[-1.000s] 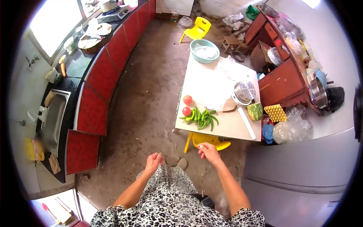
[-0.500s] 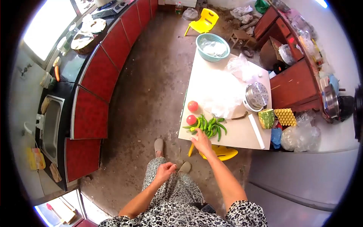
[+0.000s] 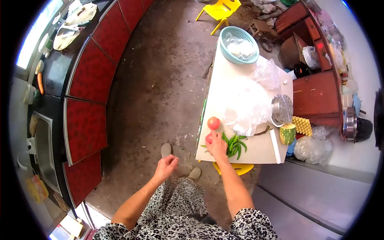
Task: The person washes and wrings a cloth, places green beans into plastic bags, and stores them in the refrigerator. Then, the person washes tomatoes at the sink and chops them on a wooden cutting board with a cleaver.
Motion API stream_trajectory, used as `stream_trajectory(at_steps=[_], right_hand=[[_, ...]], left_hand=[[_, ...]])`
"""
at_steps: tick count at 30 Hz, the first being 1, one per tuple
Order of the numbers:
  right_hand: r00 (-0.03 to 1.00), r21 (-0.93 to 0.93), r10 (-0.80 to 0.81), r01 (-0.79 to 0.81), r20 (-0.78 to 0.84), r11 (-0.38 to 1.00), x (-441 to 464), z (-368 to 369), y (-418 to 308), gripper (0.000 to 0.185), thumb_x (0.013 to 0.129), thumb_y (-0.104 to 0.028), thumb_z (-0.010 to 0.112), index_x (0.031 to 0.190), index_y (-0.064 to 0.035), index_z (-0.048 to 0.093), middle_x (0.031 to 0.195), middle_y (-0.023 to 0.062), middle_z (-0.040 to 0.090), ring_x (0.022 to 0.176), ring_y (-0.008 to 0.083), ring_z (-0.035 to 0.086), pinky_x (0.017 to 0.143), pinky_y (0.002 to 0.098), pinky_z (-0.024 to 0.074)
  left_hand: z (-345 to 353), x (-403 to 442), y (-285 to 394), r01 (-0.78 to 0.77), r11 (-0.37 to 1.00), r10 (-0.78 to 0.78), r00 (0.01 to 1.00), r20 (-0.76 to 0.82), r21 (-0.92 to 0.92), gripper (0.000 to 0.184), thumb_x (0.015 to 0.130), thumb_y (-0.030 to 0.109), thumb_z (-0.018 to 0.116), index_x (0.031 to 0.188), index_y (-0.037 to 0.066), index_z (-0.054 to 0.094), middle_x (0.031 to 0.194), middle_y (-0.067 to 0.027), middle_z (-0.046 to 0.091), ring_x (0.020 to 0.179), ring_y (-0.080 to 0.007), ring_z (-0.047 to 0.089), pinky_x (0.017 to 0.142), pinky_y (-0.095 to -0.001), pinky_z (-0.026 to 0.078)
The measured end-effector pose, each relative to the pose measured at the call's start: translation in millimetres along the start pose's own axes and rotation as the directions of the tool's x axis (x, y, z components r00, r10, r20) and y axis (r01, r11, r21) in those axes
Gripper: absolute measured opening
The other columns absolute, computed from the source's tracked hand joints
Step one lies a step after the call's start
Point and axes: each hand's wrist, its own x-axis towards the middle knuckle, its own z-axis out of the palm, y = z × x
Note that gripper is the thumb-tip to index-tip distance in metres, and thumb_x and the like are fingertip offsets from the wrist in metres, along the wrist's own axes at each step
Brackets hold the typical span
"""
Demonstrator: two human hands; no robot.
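Lining the left side, a black counter (image 3: 58,76) held a sink (image 3: 45,136), an orange carrot (image 3: 40,83) and, farther up, a round board (image 3: 63,42). Red cupboard doors (image 3: 86,128) stood below it, and a stained floor (image 3: 140,88) separated them from the table (image 3: 223,76). Over that floor, well apart from the table, hung the left hand (image 3: 166,167), its fingers loosely curled; whether they held anything could not be told.

At the table's near left corner, the right hand (image 3: 217,146) was touching the nearer tomato (image 3: 209,138) and partly hid it, the fingers fairly narrow; whether they had a grip on it could not be told. The farther tomato (image 3: 213,123) lay just beyond the fingertips. Green peppers (image 3: 236,146) crowded the hand's right side in a loose heap, while a yellow chair (image 3: 242,168) poked out from under the near edge. A blue-green basket (image 3: 227,51) took up the far end, and a crumpled plastic bag (image 3: 246,108) covered much of the middle.

Toward the right edge came a long white strip (image 3: 275,146), a metal pot (image 3: 283,108) full of holes and a cut squash (image 3: 287,134). An egg tray (image 3: 302,125) sat behind the squash, near a reddish cabinet (image 3: 316,94).
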Motion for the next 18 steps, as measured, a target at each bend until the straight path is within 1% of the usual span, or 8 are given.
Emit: stream_trajectory(at_steps=[1,2,3,5,8,13,16,18], right_hand=[[0.999,0.133,-0.014,0.020,-0.041,0.991,-4.5,-5.1,2.0,0.059,0.082,-0.017,0.072,0.133,-0.0130,0.044,0.116,0.0194,0.058,0.097,0.0323,0.066,0.083,0.0427,0.0532],[0.996,0.263,-0.022,0.043,-0.084,0.964,-9.9,-8.3,2.2,0.061,0.081,-0.015,0.074,0.134,-0.0123,0.044,0.116,0.0181,0.059,0.099,0.0292,0.065,0.085,0.0399,0.0529],[1.000,0.591,-0.011,0.020,-0.019,0.806,-16.0,-13.0,-3.2,0.060,0.081,-0.015,0.073,0.133,-0.0117,0.044,0.119,0.0163,0.059,0.103,0.0277,0.064,0.088,0.0392,0.0517],[0.993,0.974,-0.055,-0.087,0.101,0.211,-32.4,-27.4,-19.0,0.057,0.083,-0.013,0.073,0.133,-0.0105,0.044,0.126,0.0129,0.059,0.112,0.0247,0.061,0.096,0.0378,0.0491],[0.982,0.998,-0.177,-0.067,0.068,0.015,-56.0,-38.7,-56.8,0.062,0.083,-0.005,0.071,0.136,-0.0109,0.039,0.134,0.0094,0.053,0.123,0.0227,0.052,0.106,0.0357,0.0415],[0.956,0.997,-0.292,-0.018,0.038,0.070,-41.3,-51.6,-72.7,0.076,0.073,-0.005,0.069,0.140,-0.0133,0.034,0.137,0.0098,0.047,0.129,0.0213,0.045,0.109,0.0357,0.0347],[0.998,0.856,-0.065,0.039,-0.006,0.516,1.0,-58.2,-40.2,0.075,0.072,-0.012,0.073,0.140,-0.0132,0.041,0.139,0.0128,0.048,0.128,0.0258,0.046,0.105,0.0392,0.0400],[0.982,0.445,0.027,0.060,-0.185,0.894,41.1,-27.2,-4.1,0.072,0.075,-0.015,0.075,0.140,-0.0128,0.044,0.138,0.0155,0.048,0.128,0.0303,0.047,0.104,0.0415,0.0417]], left_hand=[[-2.2,5.7,8.8,0.026,0.999,-0.026,1.000,0.016,0.022,0.024,0.094,0.023,0.064,0.096,-0.001,0.065,0.072,-0.0006,0.063,0.069,-0.0089,0.060,0.063,-0.0252,0.049],[-3.2,13.0,13.7,0.085,0.988,-0.074,0.994,0.086,-0.132,0.023,0.093,0.022,0.067,0.099,0.000,0.066,0.080,-0.0016,0.066,0.074,-0.0103,0.062,0.069,-0.0265,0.051],[-3.7,19.8,20.8,0.094,0.975,-0.063,0.985,0.158,-0.199,0.025,0.092,0.021,0.068,0.107,0.001,0.064,0.088,-0.0028,0.066,0.080,-0.0117,0.063,0.073,-0.0277,0.052],[1.5,29.8,42.7,0.117,0.935,-0.019,0.960,0.281,-0.336,0.035,0.092,0.018,0.070,0.121,0.002,0.058,0.103,-0.0048,0.065,0.091,-0.0142,0.063,0.080,-0.0302,0.053],[13.6,23.2,100.7,0.148,0.839,0.078,0.920,0.385,-0.523,0.056,0.090,0.014,0.072,0.138,0.005,0.045,0.122,-0.0064,0.058,0.108,-0.0172,0.060,0.092,-0.0337,0.051],[8.2,20.1,120.0,0.046,0.772,0.220,0.917,0.334,-0.634,0.076,0.085,0.004,0.074,0.148,0.009,0.032,0.133,-0.0067,0.051,0.120,-0.0197,0.054,0.101,-0.0360,0.047],[-10.8,6.4,131.6,-0.026,0.791,0.251,0.925,0.286,-0.612,0.080,0.081,-0.001,0.075,0.147,0.011,0.033,0.132,-0.0063,0.052,0.119,-0.0196,0.054,0.102,-0.0355,0.046],[-21.8,-3.8,141.8,-0.050,0.780,0.263,0.931,0.254,-0.623,0.076,0.081,-0.005,0.073,0.145,0.009,0.034,0.132,-0.0077,0.051,0.120,-0.0196,0.053,0.102,-0.0362,0.046]])
